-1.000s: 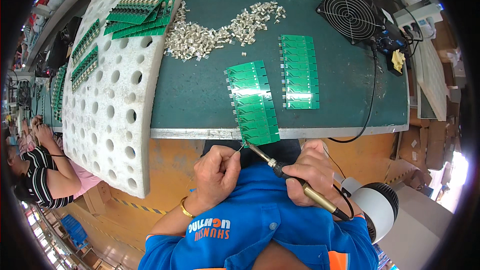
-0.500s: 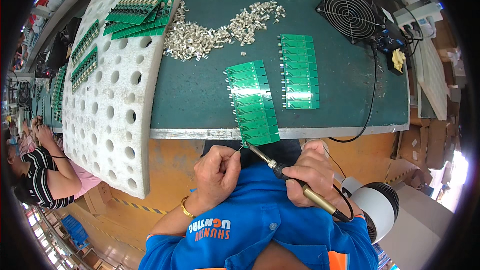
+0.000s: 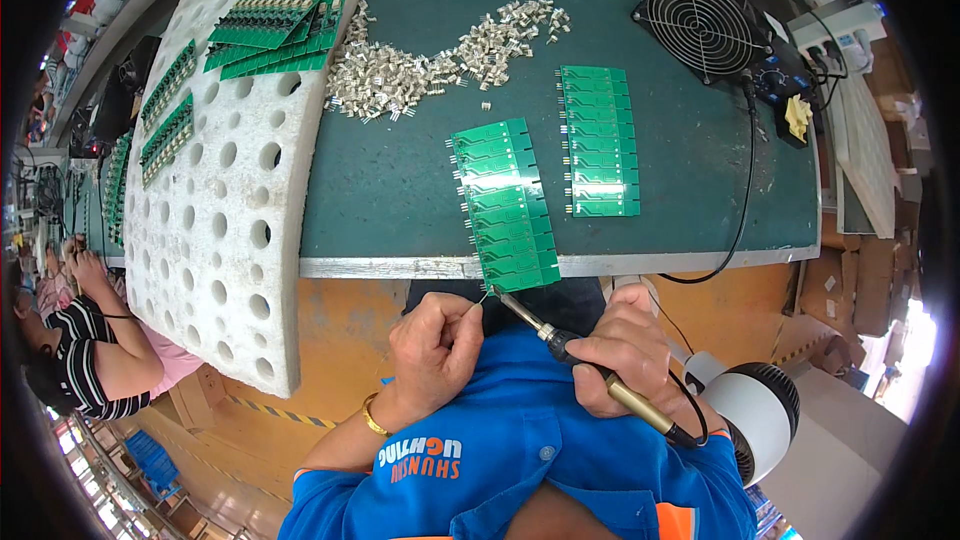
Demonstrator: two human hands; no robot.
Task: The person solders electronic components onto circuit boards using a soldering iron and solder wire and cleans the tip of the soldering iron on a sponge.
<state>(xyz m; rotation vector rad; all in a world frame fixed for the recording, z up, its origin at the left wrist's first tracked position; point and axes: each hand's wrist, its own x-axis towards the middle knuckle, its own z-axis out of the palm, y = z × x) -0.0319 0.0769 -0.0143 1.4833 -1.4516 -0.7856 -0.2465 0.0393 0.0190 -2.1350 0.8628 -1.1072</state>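
Note:
My right hand grips a soldering iron with a gold-coloured handle. Its tip meets the near left corner of a green circuit board panel, which overhangs the table's front edge. White connectors with pins stick out along the panel's left side. The fingers of my left hand are pinched around a thin strand of solder wire, whose end reaches the same corner by the iron's tip. To the right of that panel lies a second green circuit board panel, apart from it.
A pile of small white connectors lies at the back. On the left, a white foam board with holes bears stacked circuit boards. A black fan and its cable stand back right. Another person sits far left.
Almost nothing differs. The iron and both hands stay at the panel's near corner, with only a very slight shift of the whole view.

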